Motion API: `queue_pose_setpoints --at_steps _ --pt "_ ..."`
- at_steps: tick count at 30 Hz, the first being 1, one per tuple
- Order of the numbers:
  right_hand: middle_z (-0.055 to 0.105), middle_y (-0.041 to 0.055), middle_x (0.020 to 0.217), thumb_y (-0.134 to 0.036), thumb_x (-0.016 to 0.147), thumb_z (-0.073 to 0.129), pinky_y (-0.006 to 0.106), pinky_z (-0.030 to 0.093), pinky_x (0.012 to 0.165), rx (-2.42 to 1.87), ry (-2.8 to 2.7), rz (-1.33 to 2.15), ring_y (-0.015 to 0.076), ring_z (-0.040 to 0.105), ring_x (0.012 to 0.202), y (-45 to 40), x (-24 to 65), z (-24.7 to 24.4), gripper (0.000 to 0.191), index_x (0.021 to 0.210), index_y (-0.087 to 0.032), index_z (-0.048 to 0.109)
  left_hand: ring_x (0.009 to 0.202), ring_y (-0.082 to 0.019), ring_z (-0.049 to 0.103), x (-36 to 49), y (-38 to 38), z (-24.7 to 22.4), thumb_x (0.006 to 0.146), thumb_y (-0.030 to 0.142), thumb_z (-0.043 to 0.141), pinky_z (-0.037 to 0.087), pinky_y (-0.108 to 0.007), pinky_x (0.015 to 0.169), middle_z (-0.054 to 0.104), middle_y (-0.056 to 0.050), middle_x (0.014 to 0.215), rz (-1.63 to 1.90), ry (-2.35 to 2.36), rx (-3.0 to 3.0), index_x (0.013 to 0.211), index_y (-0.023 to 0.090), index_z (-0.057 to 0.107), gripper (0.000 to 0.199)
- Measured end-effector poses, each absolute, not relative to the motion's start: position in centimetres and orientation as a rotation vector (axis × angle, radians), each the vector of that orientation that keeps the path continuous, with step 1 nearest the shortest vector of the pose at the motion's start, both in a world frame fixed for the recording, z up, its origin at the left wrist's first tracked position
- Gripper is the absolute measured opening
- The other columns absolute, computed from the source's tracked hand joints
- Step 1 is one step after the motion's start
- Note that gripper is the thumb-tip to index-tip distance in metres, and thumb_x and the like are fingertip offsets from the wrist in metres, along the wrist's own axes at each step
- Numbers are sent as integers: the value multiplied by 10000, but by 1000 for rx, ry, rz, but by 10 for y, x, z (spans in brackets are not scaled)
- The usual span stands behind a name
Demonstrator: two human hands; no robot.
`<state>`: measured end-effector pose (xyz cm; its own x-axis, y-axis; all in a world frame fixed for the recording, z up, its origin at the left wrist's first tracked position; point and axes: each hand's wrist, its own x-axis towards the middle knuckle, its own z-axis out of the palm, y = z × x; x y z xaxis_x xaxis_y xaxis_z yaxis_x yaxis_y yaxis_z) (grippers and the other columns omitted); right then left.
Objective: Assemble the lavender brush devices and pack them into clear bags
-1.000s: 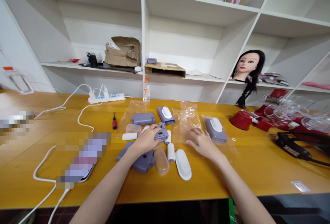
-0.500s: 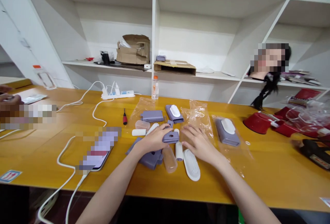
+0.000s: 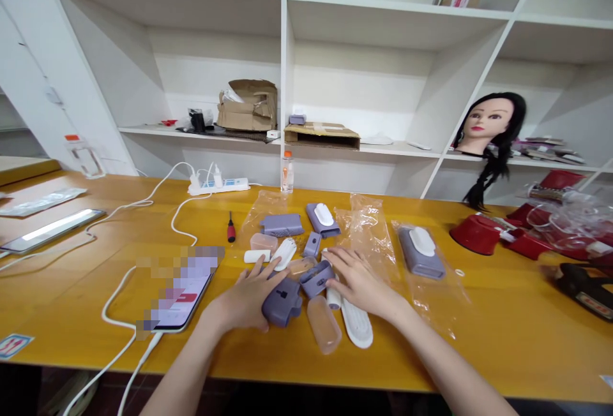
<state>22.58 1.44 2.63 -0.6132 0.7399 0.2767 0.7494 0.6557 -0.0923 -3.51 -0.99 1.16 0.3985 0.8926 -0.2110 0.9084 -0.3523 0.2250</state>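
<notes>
- Your left hand was spread flat, fingers fanned, its tips lying over the upper left of the larger purple housing; it was not closed around anything.
- Your right hand was open too, palm down, thumb pointing left toward the smaller purple casing (whether thumb and casing touched, you could not have told from this angle).
- That casing lay between your hands, to the left of your right thumb, which was nearer than any left fingertip. Its long axis ran across the table, rising a little toward the far right.
- The larger housing sat just right of your left palm, near the casing's lower left side.
- Under and beside your right hand lay a white roller, partly covered, and a white oval tray, its long axis running away from you.
- A clear cover rested on your side of the casing, and a small purple block lay beyond it.
- Farther out, a screwdriver pointed away from you.
</notes>
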Motion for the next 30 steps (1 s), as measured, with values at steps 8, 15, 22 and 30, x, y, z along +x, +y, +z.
queue_pose_setpoints --at_steps 8,15,22,30 --pt "301 103 1442 -323 883 393 538 271 1033 -1273 -2633 100 290 290 1308 8 211 6 557 1409 -243 226 1357 -359 -103 22 -67 -11 656 121 555 110 -676 1000 -27 -11 1519 398 1399 2603 1411 351 183 873" --pt "308 86 1439 -275 864 392 533 252 1036 -1251 -2635 133 280 267 1314 9 215 14 566 1407 -255 233 1364 -364 -74 34 -66 -29 730 129 534 131 -686 996 -21 -5 1522 435 1290 2693 1379 335 282 726" --pt "421 73 1360 -219 769 528 443 272 1043 -1048 -2704 218 247 371 1254 20 226 51 573 1326 -259 397 1368 -358 -46 30 -68 -18 763 157 536 165 -679 996 28 -10 1523 491 1258 2658 1375 336 289 684" --pt "503 221 1229 -304 835 470 439 383 919 -1806 -2167 184 310 488 1149 133 178 62 439 1219 -96 432 1375 -328 -21 33 -70 -8 802 208 498 164 -653 1015 81 -6 1518 542 1220 2621 1350 329 342 582"
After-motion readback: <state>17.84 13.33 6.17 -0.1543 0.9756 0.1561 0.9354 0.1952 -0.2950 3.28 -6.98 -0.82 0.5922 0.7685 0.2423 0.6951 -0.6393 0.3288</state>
